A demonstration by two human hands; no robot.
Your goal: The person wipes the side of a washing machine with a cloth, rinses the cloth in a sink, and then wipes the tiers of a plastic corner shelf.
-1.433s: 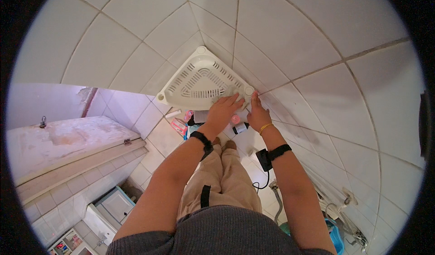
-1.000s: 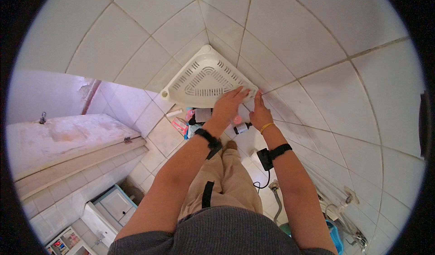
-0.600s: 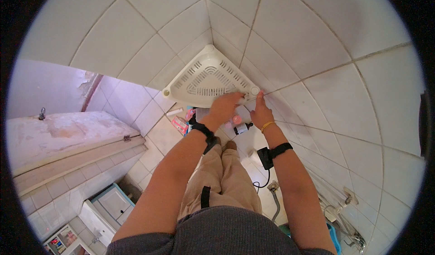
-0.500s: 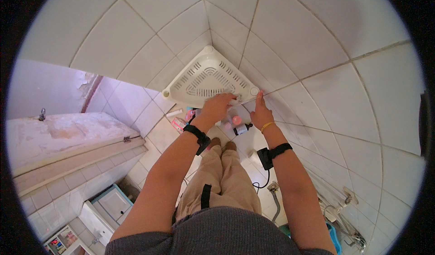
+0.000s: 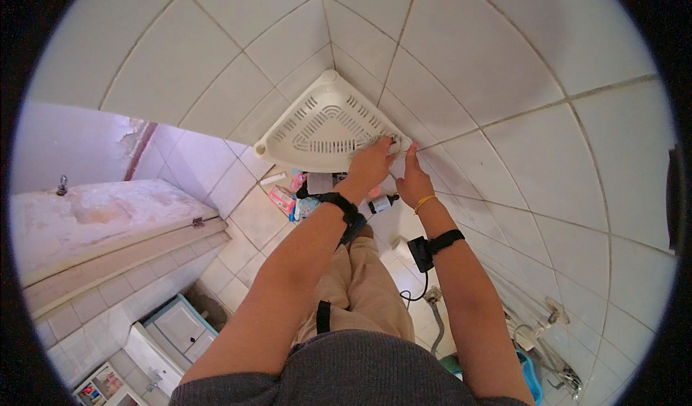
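A cream plastic corner shelf (image 5: pixel 288 145) with slotted holes sits where two tiled walls meet. My left hand (image 5: pixel 371 162) reaches over its front edge, closed on a small greyish wad (image 5: pixel 394 140) pressed against the shelf by the right corner. Most of the wad is hidden under the fingers, so its kind cannot be made out. My right hand (image 5: pixel 416 184) holds the shelf's right corner from outside, index finger stretched along the edge and the other fingers curled. Each wrist wears a black strap.
Below lie a dark bottle with a pale label (image 5: pixel 383 204), a pink-and-white packet (image 5: pixel 280 199) and other toiletries on the tiled floor. A ledge with peeling paint (image 5: pixel 108 218) runs at left. A drain hose (image 5: pixel 437 319) and wall taps (image 5: pixel 551 312) are at lower right.
My left hand has slid right along the shelf to its right corner, taking the wad with it. My right hand stays at that corner. More toiletries show below the shelf.
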